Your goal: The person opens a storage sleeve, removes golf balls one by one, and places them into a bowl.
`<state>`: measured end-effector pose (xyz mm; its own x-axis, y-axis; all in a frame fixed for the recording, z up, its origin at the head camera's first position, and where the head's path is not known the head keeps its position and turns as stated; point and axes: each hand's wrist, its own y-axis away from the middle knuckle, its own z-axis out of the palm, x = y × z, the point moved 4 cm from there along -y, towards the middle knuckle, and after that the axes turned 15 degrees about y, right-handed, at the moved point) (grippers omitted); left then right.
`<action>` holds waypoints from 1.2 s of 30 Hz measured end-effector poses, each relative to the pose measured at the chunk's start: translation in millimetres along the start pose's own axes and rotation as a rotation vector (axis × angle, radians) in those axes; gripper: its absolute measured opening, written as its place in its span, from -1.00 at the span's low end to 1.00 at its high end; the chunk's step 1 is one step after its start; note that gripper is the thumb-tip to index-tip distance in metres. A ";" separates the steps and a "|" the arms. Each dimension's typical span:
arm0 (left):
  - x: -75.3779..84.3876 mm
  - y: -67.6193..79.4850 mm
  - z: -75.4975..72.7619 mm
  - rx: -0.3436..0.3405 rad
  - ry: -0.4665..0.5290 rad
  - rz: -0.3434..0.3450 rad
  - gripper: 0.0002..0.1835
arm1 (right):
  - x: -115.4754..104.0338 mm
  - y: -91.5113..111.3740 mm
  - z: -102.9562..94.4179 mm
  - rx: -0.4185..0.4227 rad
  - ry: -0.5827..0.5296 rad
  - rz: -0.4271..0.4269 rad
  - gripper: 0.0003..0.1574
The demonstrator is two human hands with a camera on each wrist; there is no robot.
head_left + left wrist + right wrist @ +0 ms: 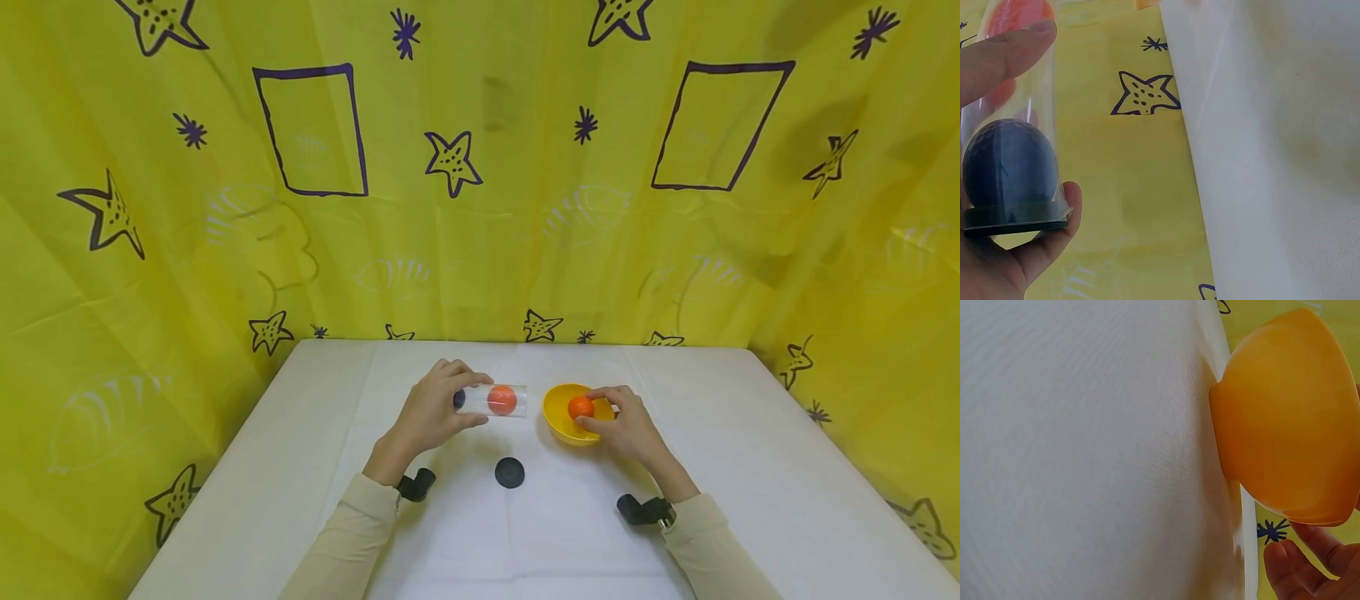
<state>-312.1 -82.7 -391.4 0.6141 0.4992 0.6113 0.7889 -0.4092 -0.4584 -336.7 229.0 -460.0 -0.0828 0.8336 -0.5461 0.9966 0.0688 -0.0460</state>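
My left hand (429, 412) grips a clear plastic tube (477, 400), held sideways above the table with its right end toward the bowl. Inside it sit a dark dimpled ball (1010, 165) by the dark green end cap (1019, 219) and an orange-red ball (502, 400) farther along. A yellow bowl (557, 423) stands just right of the tube. Over its right side reaches my right hand (630, 427), thumb and fingers pinching an orange ball (581, 407) within the bowl's rim. In the right wrist view the bowl (1288, 419) hides that ball and most of the hand.
A round black cap (510, 472) lies on the white table (510, 542) between the forearms. Yellow curtains (480, 250) with drawn stars hang behind the table and at both sides. A black wrist camera (418, 485) is strapped to the left wrist, another (641, 510) to the right.
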 end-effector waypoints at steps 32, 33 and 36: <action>8.5 -2.0 2.9 -0.008 -0.038 0.043 -0.50 | -62.1 21.2 -34.1 0.113 -0.080 -0.209 -0.61; 9.7 -2.1 3.0 -0.011 -0.044 0.045 -0.50 | -66.8 23.3 -32.3 0.084 -0.091 -0.227 -0.60; 13.4 -1.9 3.3 -0.012 -0.053 0.053 -0.51 | -78.9 28.3 -24.5 -0.003 -0.134 -0.298 -0.56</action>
<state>-305.3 -72.7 -384.5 0.6557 0.5162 0.5509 0.7550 -0.4454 -0.4812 -302.0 178.6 -397.7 -0.3700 0.6972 -0.6140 0.9284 0.3010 -0.2177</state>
